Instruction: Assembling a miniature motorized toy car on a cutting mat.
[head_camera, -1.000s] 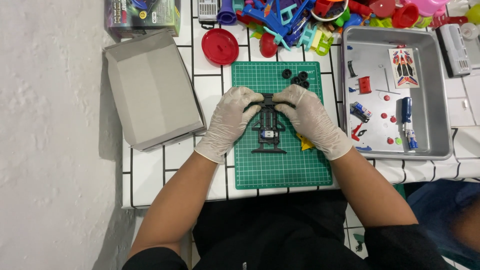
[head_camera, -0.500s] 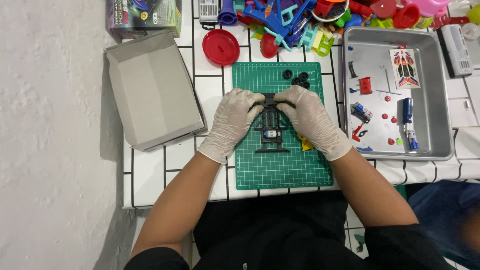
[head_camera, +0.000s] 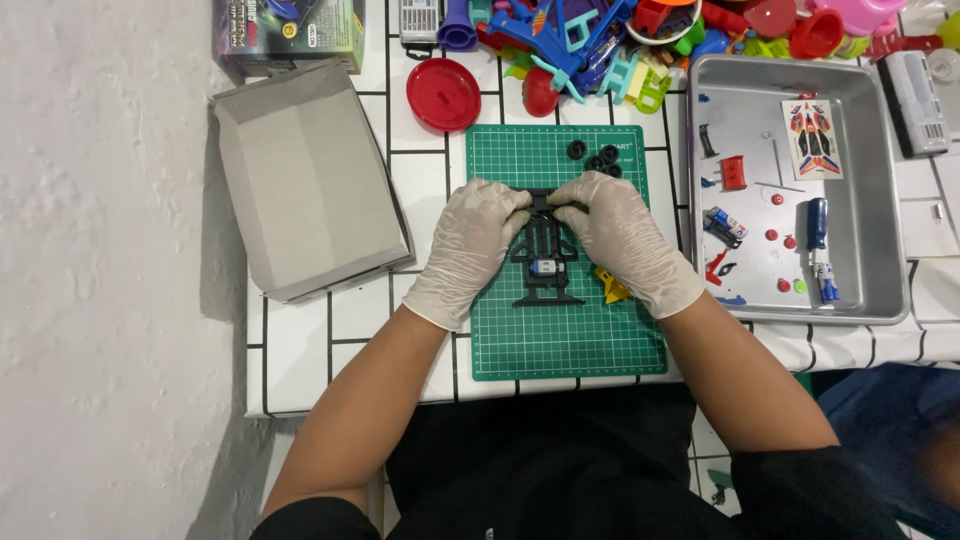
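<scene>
A black toy car chassis (head_camera: 545, 262) lies on the green cutting mat (head_camera: 565, 340). Both my hands wear pale gloves and pinch the chassis's far end. My left hand (head_camera: 472, 240) grips it from the left, my right hand (head_camera: 620, 232) from the right, fingertips meeting at the top. A small motor with a blue end sits in the chassis's middle. Several small black wheels (head_camera: 595, 157) rest on the mat just beyond my fingers. A yellow part (head_camera: 611, 287) pokes out beside my right wrist.
A metal tray (head_camera: 880, 200) at right holds a sticker sheet, a blue screwdriver and small red and blue parts. A grey cardboard box lid (head_camera: 305, 180) lies at left. A red round lid (head_camera: 443, 93) and a heap of colourful plastic toys (head_camera: 620, 40) line the far edge.
Both hands stay on the chassis's far end with only slight finger shifts; nothing else has moved.
</scene>
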